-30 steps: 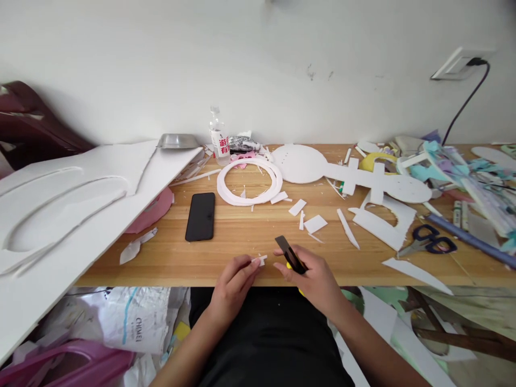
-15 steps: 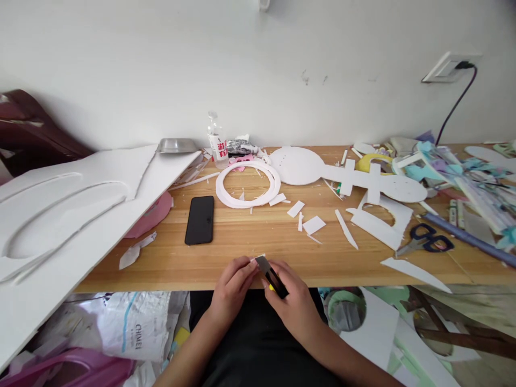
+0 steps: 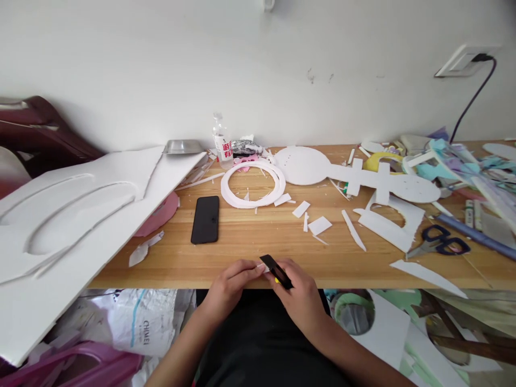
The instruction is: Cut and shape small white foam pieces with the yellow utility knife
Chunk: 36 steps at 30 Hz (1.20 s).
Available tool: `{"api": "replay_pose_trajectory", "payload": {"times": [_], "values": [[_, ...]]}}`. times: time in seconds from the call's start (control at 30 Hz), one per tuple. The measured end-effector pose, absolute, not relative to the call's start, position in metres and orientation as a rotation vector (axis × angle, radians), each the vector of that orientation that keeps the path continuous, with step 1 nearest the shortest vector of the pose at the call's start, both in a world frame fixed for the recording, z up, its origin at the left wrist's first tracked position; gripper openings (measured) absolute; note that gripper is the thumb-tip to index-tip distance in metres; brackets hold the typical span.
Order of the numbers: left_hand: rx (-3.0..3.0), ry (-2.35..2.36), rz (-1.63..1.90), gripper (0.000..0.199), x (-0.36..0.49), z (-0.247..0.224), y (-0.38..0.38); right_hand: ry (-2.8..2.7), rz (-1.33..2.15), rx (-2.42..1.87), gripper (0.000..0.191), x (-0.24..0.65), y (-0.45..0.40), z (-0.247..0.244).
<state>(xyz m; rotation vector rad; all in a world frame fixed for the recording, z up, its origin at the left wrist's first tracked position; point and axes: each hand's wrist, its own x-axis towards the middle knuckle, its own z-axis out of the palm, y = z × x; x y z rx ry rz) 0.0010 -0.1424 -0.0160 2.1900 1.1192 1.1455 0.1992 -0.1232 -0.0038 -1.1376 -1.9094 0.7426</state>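
At the table's front edge, my right hand (image 3: 296,287) is closed around a black utility knife (image 3: 278,272) with a yellow part on its side. Its dark blade points up and to the left. Close by on the left, my left hand (image 3: 236,282) pinches a small white piece (image 3: 264,267), mostly hidden by the fingers, right beside the blade. Whether blade and piece touch, I cannot tell. Beyond my hands lie small white foam cutoffs (image 3: 321,225) and a white oval ring (image 3: 226,191).
A black phone (image 3: 205,220) lies left of centre, a large white foam board (image 3: 100,226) beyond it. Scissors (image 3: 439,240), a white cut-out shape (image 3: 302,165) and a foam sheet with a hole (image 3: 389,228) are to the right. A plastic bottle (image 3: 223,145) stands by the wall.
The view has shifted slightly, so the table's things sit further right. The knife has tilted, and its blade now looks darker. Both hands stay close together.
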Motion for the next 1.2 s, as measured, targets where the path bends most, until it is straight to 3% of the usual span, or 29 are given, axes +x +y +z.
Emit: {"api": "replay_pose_trajectory", "payload": {"times": [0.33, 0.53, 1.0, 1.2], "values": [[2.203, 1.255, 1.115, 0.032, 0.010, -0.018, -0.147, -2.066, 0.612, -1.071, 0.032, 0.206, -0.124, -0.006], [2.162, 1.387, 1.089, 0.039, 0.016, -0.017, -0.152, -2.126, 0.525, -1.068, 0.042, 0.201, -0.121, -0.013], [1.981, 1.404, 1.307, 0.013, 0.029, -0.005, -0.147, -1.936, 0.553, -1.128, 0.045, 0.186, -0.123, -0.022], [2.016, 1.466, 1.353, 0.015, 0.036, 0.001, -0.146, -1.856, 0.724, -1.115, 0.031, 0.189, -0.121, -0.020]]}}
